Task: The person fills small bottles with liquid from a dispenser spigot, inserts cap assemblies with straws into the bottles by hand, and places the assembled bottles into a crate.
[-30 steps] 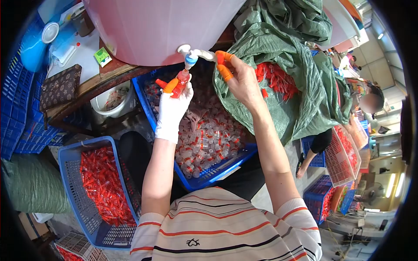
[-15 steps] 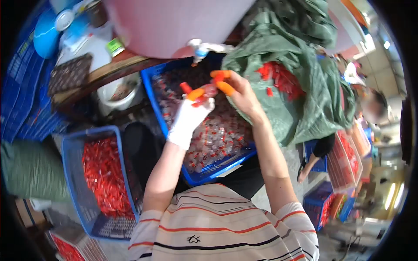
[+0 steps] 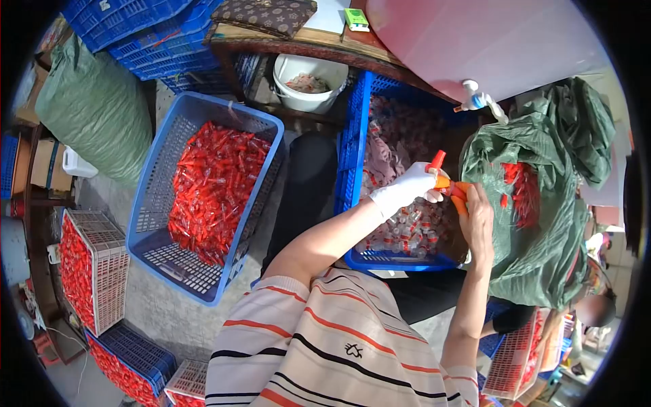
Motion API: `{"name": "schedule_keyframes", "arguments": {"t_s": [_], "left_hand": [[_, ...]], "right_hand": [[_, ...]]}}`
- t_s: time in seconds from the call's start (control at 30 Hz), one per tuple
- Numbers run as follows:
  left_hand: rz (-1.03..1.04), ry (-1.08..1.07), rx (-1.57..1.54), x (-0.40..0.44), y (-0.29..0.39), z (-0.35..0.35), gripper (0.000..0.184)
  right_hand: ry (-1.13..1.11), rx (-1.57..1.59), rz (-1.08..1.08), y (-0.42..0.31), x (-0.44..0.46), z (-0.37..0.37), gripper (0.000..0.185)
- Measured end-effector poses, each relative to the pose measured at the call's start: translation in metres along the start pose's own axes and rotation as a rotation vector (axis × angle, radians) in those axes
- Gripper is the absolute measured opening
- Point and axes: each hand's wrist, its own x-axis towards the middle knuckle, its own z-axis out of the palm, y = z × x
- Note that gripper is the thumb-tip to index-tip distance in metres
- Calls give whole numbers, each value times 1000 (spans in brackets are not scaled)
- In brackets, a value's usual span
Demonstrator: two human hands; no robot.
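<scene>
My left hand [image 3: 410,186], in a white glove with orange fingertip covers, is closed on a small red plastic piece [image 3: 437,160] that sticks up past its fingers. My right hand [image 3: 479,220], bare but for orange fingertip covers, pinches a small reddish piece [image 3: 457,192] right against the left fingertips. Fingers partly cover that piece, so its exact kind is unclear. Both hands are above a blue crate [image 3: 350,169] holding many small clear plastic pieces [image 3: 400,234] with red parts. A pinkish cloth or glove [image 3: 384,157] lies on them.
An open green sack [image 3: 542,254] with red pieces [image 3: 522,193] stands right of the crate. At left is a lighter blue basket [image 3: 139,217] of red plastic parts [image 3: 217,193]. A white bucket [image 3: 308,102] sits under the wooden table [image 3: 319,42]. A tap [image 3: 478,100] juts from a big pinkish tank [image 3: 488,41].
My view has swung left, so the crate and hands now appear further right, with the basket fully in view. Both hands stay together over the crate, fingers closer around the pieces.
</scene>
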Motion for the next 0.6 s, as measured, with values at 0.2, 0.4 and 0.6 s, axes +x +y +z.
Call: {"name": "schedule_keyframes", "arguments": {"t_s": [0.2, 0.4, 0.6], "left_hand": [[225, -22, 257, 3, -11, 10, 22], [246, 14, 312, 8, -8, 16, 20], [704, 13, 855, -21, 21, 14, 31]], "right_hand": [[-193, 541, 514, 48, -33, 32, 16], [78, 111, 283, 42, -44, 38, 19], [-171, 1200, 668, 37, -38, 36, 25]]}}
